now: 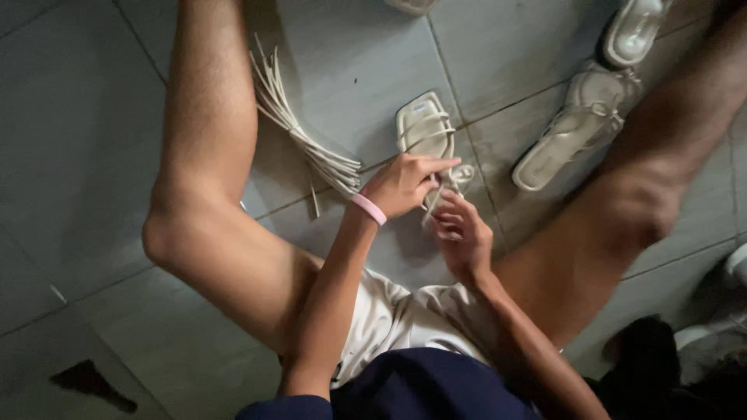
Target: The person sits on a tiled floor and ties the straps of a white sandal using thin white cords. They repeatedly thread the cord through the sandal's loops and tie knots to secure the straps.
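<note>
I sit on a tiled floor with my bent legs apart. Between them lies a cream strappy sandal [424, 124], toe pointing away from me. My left hand [405, 183], with a pink band on the wrist, pinches a thin cream strap [459, 177] at the sandal's heel end. My right hand [463, 233] is just below it, fingers curled around the same strap. The two hands almost touch.
A bundle of thin cream straps [299, 136] lies on the floor by my left knee. Two more pale sandals [568, 136] [634, 31] lie at the upper right beside my right leg. A dark object [89, 381] lies at the lower left, white shapes at the right edge.
</note>
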